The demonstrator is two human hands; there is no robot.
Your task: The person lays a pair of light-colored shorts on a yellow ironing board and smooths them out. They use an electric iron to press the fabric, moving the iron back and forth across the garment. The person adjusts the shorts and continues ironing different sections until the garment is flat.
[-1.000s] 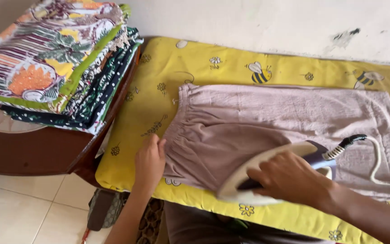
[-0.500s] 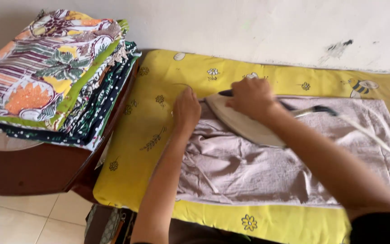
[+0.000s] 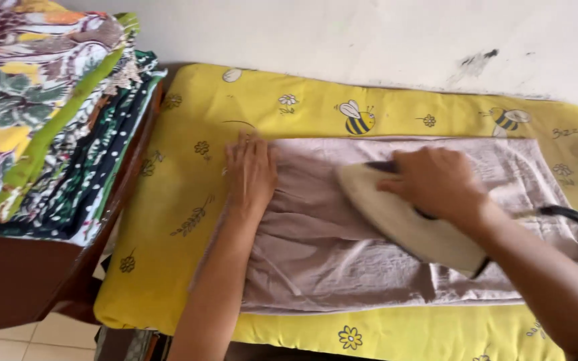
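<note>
A pale mauve garment [image 3: 342, 247] lies spread flat on a yellow ironing pad [image 3: 168, 220] printed with bees and flowers. My right hand [image 3: 436, 184] grips the handle of a cream-coloured iron [image 3: 396, 217], which rests on the upper middle of the garment with its tip pointing left. My left hand [image 3: 251, 170] lies flat, fingers apart, on the garment's left edge, pressing it down. The iron's dark cord [image 3: 573, 220] curves off to the right.
A stack of folded patterned cloths [image 3: 41, 120] sits on a dark wooden table [image 3: 28, 281] at the left, beside the pad. A white wall [image 3: 369, 33] runs along the pad's far edge. Pale floor tiles [image 3: 28, 341] show at the bottom left.
The iron has gone from the garment's near edge up to its far part, now sitting a little lower. My left hand moved from the near-left edge up to the far-left edge.
</note>
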